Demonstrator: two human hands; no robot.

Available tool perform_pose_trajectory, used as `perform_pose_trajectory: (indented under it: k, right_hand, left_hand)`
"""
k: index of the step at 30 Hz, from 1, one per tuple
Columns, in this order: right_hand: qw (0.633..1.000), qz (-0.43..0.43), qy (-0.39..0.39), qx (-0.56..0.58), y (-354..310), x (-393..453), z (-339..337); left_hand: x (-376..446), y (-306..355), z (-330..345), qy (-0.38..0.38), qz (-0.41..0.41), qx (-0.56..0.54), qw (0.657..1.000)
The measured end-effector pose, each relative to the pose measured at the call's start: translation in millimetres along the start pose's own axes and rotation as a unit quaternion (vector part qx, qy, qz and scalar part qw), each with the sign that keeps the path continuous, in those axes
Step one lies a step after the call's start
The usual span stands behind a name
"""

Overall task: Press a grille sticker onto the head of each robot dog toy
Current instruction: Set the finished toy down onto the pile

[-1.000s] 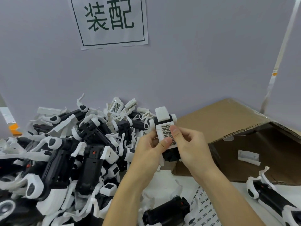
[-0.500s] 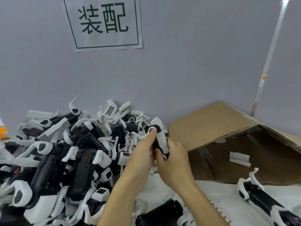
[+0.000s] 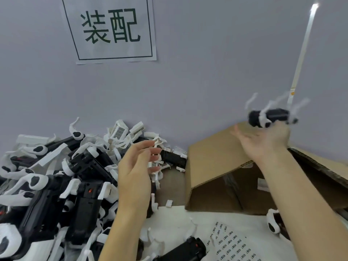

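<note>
Right hand (image 3: 263, 142) fingers spread, releasing blurred robot dog toy (image 3: 271, 117) at 2 o'clock above cardboard box (image 3: 212, 159); left hand (image 3: 135, 166) relaxed, empty. Step: discard finished toy. Next: pick from pile (image 3: 56, 176) at 9 o'clock, peel sticker from sheet (image 3: 231, 243)

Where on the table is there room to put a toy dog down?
There is a bare white patch of table between the pile of robot dogs, the cardboard box and the sticker sheet. The box's open inside looks roomy too. The left side is crowded with dogs, and another dog lies at the near edge.
</note>
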State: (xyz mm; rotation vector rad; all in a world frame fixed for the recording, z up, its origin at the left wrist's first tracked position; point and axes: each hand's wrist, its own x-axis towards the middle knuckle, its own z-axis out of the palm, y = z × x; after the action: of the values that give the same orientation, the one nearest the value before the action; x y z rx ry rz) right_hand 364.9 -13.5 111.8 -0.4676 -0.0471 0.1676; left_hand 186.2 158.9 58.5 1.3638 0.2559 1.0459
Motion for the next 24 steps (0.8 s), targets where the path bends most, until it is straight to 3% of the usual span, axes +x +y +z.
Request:
perform_pose_trajectory:
  k: [3,6,8,11,13,15,20,24]
  right_hand:
    - [0.990,0.061,-0.014,-0.125,21.5,-18.0,-13.0]
    - [0.948,0.087,-0.059,-0.301,64.4,-44.1,-25.5]
    - [0.881,0.078,-0.123,-0.451,85.5,-56.9,-35.2]
    - [0.723,0.038,-0.236,-0.648,106.3,-65.3,-48.6]
    - [0.641,0.013,-0.280,-0.714,119.2,-64.4,-50.8]
    - [0.589,-0.025,-0.294,-0.753,130.7,-55.7,-46.3]
    - [0.501,-0.095,-0.254,-0.822,153.0,-10.3,-14.9]
    - [0.345,-0.116,-0.232,-0.902,158.9,35.6,7.9]
  left_hand:
    - [2.1,-3.5,-1.2,0.003,-0.019,0.004,1.000]
    - [2.9,-6.3,-2.0,0.014,-0.053,0.019,0.998]
    - [5.0,-8.1,-5.8,0.037,-0.071,0.043,0.996]
    - [8.9,-13.2,-14.6,0.058,-0.089,0.139,0.984]
    - [8.3,-16.5,-18.4,0.047,-0.095,0.222,0.969]
    - [6.8,-18.1,-18.9,0.026,-0.095,0.266,0.959]
    - [6.7,-18.1,-19.3,-0.011,-0.082,0.310,0.947]
    - [8.3,-19.4,-21.9,-0.024,-0.081,0.285,0.955]
